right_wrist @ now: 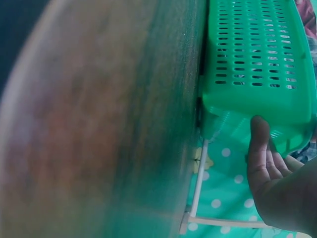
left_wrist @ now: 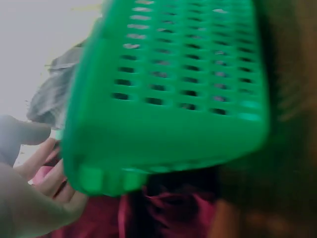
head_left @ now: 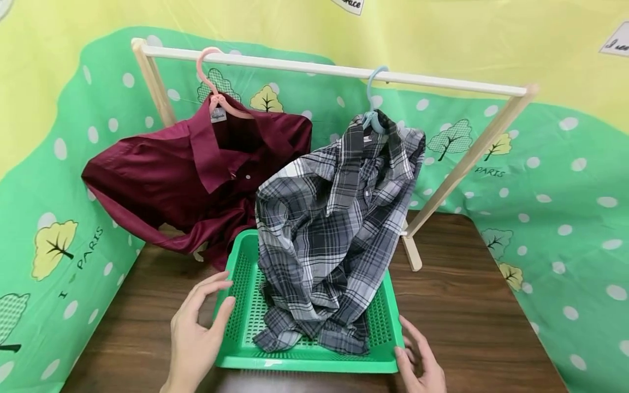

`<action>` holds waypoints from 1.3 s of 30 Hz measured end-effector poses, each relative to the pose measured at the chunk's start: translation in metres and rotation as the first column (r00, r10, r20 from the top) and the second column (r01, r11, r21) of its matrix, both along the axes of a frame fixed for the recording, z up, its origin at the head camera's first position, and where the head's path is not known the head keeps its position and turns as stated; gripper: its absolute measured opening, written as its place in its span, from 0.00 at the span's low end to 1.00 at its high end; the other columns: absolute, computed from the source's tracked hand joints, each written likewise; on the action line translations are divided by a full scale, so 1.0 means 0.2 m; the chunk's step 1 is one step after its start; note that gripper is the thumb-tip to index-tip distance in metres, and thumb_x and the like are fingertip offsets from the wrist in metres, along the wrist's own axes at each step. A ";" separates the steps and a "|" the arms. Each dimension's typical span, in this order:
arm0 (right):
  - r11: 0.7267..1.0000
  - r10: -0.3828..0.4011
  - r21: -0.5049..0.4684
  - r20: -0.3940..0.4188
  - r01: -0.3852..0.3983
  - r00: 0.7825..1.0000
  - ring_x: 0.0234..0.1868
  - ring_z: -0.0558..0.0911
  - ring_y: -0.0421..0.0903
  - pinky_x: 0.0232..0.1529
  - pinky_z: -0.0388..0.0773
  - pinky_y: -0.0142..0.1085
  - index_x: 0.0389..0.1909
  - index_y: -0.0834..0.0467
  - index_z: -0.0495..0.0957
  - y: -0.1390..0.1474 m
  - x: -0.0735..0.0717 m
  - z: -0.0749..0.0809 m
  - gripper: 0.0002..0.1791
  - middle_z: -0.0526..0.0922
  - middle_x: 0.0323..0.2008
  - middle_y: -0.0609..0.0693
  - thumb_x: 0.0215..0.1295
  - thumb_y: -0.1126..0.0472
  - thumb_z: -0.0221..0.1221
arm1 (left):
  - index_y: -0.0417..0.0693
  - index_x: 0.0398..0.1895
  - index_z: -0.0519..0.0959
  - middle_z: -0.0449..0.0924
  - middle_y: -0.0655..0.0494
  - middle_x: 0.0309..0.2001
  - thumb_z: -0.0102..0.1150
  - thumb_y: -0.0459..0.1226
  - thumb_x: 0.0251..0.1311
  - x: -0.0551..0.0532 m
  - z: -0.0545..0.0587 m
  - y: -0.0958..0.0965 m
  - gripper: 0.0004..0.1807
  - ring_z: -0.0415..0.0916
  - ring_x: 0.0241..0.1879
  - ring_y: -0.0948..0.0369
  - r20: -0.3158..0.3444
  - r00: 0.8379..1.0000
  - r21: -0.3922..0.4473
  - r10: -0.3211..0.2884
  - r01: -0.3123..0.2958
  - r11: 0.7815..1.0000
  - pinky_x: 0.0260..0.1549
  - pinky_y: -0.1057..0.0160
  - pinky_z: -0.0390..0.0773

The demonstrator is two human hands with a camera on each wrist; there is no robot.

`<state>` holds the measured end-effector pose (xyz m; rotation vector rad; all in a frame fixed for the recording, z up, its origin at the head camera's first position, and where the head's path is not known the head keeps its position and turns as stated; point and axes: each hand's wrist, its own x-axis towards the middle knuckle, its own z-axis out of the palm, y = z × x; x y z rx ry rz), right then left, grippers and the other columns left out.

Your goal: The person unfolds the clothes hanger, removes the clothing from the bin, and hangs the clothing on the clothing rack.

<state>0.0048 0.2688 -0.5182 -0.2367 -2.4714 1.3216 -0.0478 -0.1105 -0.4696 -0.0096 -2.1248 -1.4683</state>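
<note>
A green plastic basket (head_left: 307, 364) stands on the table with the lower part of a grey plaid shirt (head_left: 321, 234) hanging down into it. The shirt's collar is on a light blue hanger (head_left: 375, 103) hooked over the white rail. My left hand (head_left: 199, 327) is beside the basket's left wall, thumb and fingers spread apart with nothing between them. At the front right corner, my right hand (head_left: 420, 360) has its fingertips against the basket's outer side. In the right wrist view, the thumb of the right hand (right_wrist: 277, 183) lies at the basket wall (right_wrist: 237, 99).
A maroon shirt (head_left: 162, 174) hangs from a pink hanger (head_left: 208, 71) at the rail's left, its hem behind the basket. The rack has a white rail (head_left: 314, 68) and wooden legs (head_left: 467, 164). Green and yellow printed cloth (head_left: 565, 218) surrounds the dark wooden table (head_left: 472, 305).
</note>
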 end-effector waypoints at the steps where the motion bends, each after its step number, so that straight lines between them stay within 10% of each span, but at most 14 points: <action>1: 1.000 0.004 -0.001 -0.009 -0.004 1.000 0.40 0.89 0.26 0.34 0.84 0.24 0.77 0.61 0.77 0.00 0.00 -0.01 0.28 0.86 0.45 0.20 0.79 0.75 0.63 | 0.48 0.56 0.90 0.88 0.54 0.67 0.75 0.22 0.66 0.01 -0.03 -0.01 0.19 0.80 0.66 0.79 0.026 0.999 -0.008 0.028 -0.027 1.000 0.65 0.83 0.73; 5: 1.000 0.025 -0.016 -0.046 -0.026 0.999 0.40 0.89 0.26 0.33 0.83 0.23 0.76 0.63 0.77 0.00 0.00 -0.02 0.29 0.88 0.44 0.23 0.78 0.77 0.63 | 0.44 0.58 0.90 0.81 0.58 0.74 0.74 0.24 0.69 0.05 -0.13 -0.04 0.17 0.78 0.65 0.79 0.172 0.985 0.115 0.028 -0.049 0.992 0.64 0.83 0.72; 11: 0.998 0.035 -0.043 -0.074 -0.038 0.997 0.40 0.89 0.27 0.33 0.84 0.23 0.75 0.64 0.78 0.00 0.00 -0.03 0.29 0.89 0.44 0.26 0.76 0.79 0.63 | 0.30 0.65 0.82 0.77 0.68 0.77 0.64 0.23 0.77 0.12 -0.26 -0.12 0.17 0.76 0.73 0.79 0.241 0.954 0.408 -0.179 0.068 0.911 0.65 0.83 0.74; 16: 0.999 0.031 -0.041 -0.095 -0.035 0.995 0.39 0.89 0.28 0.34 0.84 0.23 0.74 0.65 0.79 0.00 -0.01 -0.03 0.29 0.89 0.44 0.26 0.74 0.80 0.63 | 0.29 0.68 0.81 0.78 0.74 0.75 0.62 0.20 0.74 0.16 -0.34 -0.10 0.21 0.71 0.75 0.82 0.190 0.952 0.409 -0.239 0.144 0.901 0.68 0.83 0.71; 26: 0.999 -0.041 -0.005 -0.069 0.041 0.997 0.37 0.88 0.29 0.37 0.83 0.23 0.69 0.62 0.84 0.00 -0.01 0.01 0.29 0.88 0.41 0.27 0.68 0.80 0.69 | 0.30 0.73 0.76 0.86 0.73 0.64 0.56 0.22 0.78 0.17 -0.39 -0.01 0.22 0.83 0.61 0.74 0.195 0.963 0.426 -0.186 0.087 0.900 0.56 0.76 0.82; 32: 0.992 -0.064 0.092 -0.186 0.082 0.981 0.44 0.87 0.29 0.48 0.79 0.20 0.64 0.59 0.89 0.02 -0.04 0.07 0.35 0.90 0.45 0.34 0.52 0.81 0.79 | 0.32 0.72 0.77 0.86 0.74 0.64 0.53 0.21 0.78 0.17 -0.41 0.00 0.22 0.82 0.59 0.74 0.163 0.972 0.427 -0.169 0.085 0.900 0.54 0.76 0.82; 39: 0.996 0.077 0.065 -0.308 -0.059 0.948 0.44 0.88 0.30 0.42 0.81 0.21 0.71 0.65 0.83 0.03 -0.08 0.19 0.43 0.89 0.52 0.33 0.51 0.87 0.76 | 0.32 0.72 0.77 0.86 0.74 0.65 0.53 0.21 0.77 0.17 -0.42 0.01 0.23 0.82 0.59 0.74 0.140 0.975 0.417 -0.171 0.098 0.903 0.54 0.76 0.81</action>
